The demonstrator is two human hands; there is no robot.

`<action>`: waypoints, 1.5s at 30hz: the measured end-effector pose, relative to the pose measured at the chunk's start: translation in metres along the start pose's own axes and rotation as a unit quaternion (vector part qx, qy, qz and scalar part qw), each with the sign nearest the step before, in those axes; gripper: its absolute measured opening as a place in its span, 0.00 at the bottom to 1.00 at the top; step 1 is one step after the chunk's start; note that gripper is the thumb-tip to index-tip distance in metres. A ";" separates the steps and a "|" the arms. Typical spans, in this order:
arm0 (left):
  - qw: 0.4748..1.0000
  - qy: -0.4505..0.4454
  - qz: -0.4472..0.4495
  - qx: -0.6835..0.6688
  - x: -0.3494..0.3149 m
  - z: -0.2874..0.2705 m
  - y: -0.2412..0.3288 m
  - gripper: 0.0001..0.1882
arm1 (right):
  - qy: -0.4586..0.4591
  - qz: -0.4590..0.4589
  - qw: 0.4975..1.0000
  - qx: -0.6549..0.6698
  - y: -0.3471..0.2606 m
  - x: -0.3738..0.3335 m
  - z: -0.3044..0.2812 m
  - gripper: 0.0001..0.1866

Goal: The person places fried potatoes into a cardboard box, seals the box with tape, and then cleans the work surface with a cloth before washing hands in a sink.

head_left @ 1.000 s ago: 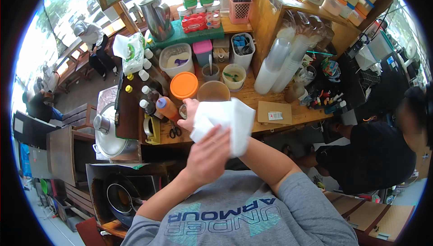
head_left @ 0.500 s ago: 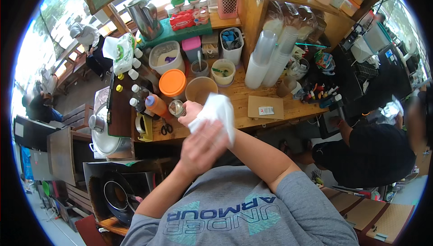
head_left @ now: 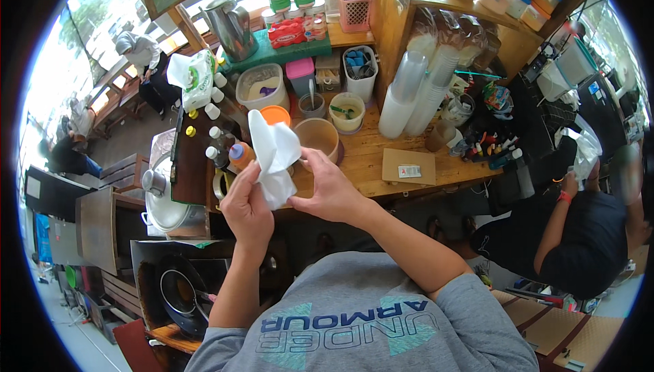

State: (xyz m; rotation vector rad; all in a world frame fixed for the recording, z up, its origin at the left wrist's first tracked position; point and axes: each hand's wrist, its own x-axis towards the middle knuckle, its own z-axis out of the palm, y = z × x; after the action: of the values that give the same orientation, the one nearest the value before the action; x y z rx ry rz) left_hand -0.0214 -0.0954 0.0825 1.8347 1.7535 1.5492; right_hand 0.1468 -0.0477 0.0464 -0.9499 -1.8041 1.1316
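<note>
White sheet: a soft white sheet [head_left: 274, 150], tissue or cloth (cannot be told), is held in the air above the front edge of the counter [head_left: 368, 148], toward its left front corner.
Left hand: the sheet's lower left side is pinched between thumb and fingers of the left hand [head_left: 246, 203], probably so that its weight is carried there.
Right hand: thumb and forefinger of the right hand [head_left: 332, 189] are spread at the sheet's right edge, perhaps so that it can be steadied; firm contact cannot be confirmed.
Brown tub: it [head_left: 332, 133] is set open just behind the right fingers.
Squeeze bottle: the orange bottle [head_left: 241, 159] is stood near the left front corner, presumably for easy reach.
Cup stacks: clear cups [head_left: 397, 110] are nested upright behind the cardboard [head_left: 409, 167] at the front edge, likely to save room.
</note>
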 end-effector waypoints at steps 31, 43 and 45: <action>0.893 -0.166 -0.253 -0.334 -0.009 -0.012 0.027 0.11 | -0.176 0.042 0.936 0.301 -0.003 -0.041 0.004 0.70; 0.955 -0.178 0.236 -0.035 -0.002 0.017 0.020 0.11 | -0.200 0.036 0.950 0.238 0.009 -0.054 0.002 0.40; 0.925 -0.302 0.135 -0.188 -0.007 0.009 0.015 0.11 | -0.247 0.107 0.916 0.297 -0.004 -0.054 -0.005 0.38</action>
State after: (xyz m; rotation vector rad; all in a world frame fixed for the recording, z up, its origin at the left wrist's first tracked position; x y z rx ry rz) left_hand -0.0034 -0.1007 0.0853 2.0926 0.8953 1.1058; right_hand 0.1722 -0.0947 0.0391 -0.5226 -1.5704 2.0549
